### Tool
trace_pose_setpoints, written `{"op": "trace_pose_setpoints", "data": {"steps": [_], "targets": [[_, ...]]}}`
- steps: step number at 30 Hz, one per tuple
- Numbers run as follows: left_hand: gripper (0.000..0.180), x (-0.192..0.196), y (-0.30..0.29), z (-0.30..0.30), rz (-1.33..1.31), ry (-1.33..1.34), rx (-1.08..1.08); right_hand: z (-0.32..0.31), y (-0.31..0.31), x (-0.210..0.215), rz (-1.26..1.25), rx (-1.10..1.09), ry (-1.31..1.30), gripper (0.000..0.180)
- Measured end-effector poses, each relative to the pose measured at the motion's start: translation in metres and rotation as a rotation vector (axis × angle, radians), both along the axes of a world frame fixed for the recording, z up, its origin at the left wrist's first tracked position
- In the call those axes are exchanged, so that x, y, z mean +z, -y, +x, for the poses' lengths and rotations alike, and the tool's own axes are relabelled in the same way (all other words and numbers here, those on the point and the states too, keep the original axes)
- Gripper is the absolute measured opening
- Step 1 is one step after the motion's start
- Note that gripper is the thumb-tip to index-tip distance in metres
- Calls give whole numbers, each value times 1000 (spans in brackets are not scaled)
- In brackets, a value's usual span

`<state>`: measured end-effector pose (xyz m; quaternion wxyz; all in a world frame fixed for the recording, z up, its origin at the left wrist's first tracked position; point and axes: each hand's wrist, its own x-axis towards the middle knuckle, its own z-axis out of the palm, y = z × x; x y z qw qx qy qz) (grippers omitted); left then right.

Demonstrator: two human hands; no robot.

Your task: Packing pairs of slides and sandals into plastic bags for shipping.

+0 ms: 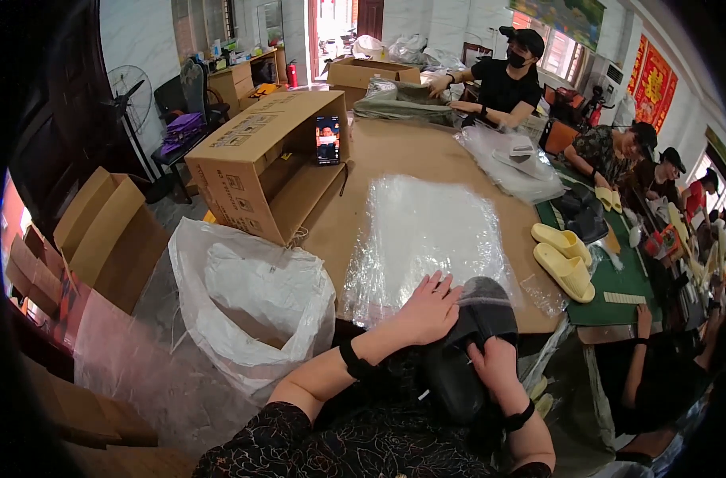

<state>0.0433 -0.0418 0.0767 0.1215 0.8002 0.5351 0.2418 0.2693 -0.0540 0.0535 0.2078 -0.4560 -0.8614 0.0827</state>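
At the table's near edge, a pair of black slippers [490,307] is in front of me. One points away with its toe over the table, and the other [452,384] lies lower, close to my body. My right hand [494,362] grips the pair, its fingers partly hidden in the foot opening. The fingers of my left hand [431,311] are stretched out over the near edge of a stack of clear plastic bags [431,231], with the fingertips beside the upper slipper. The stack lies flat on the brown tabletop.
A cardboard box [259,151] on its side holds a phone [327,140] at its opening. A white sack [251,279] gapes at my left. Yellow slippers [566,271] lie on a green mat [622,295] at right. Across the table a person [510,88] handles grey-green sacking; others sit at right.
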Motion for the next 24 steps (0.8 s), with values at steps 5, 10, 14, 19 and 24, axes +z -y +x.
{"op": "trace_pose_setpoints", "data": {"steps": [5, 10, 14, 19, 24], "targets": [[51, 9, 6, 6, 80, -29, -81, -11, -7, -5, 7, 50, -41, 35], [52, 24, 23, 14, 72, 50, -172, -17, -47, -33, 157, -86, 28, 22], [52, 30, 32, 15, 46, 124, -248, -44, -76, -19, 79, 154, -355, 32], [55, 35, 46, 20, 10, 210, -418, -94, -111, -7, -59, -313, -121, 44], [61, 38, 45, 16, 70, 38, -307, -107, -136, -22, 41, -372, -129, 45]]}}
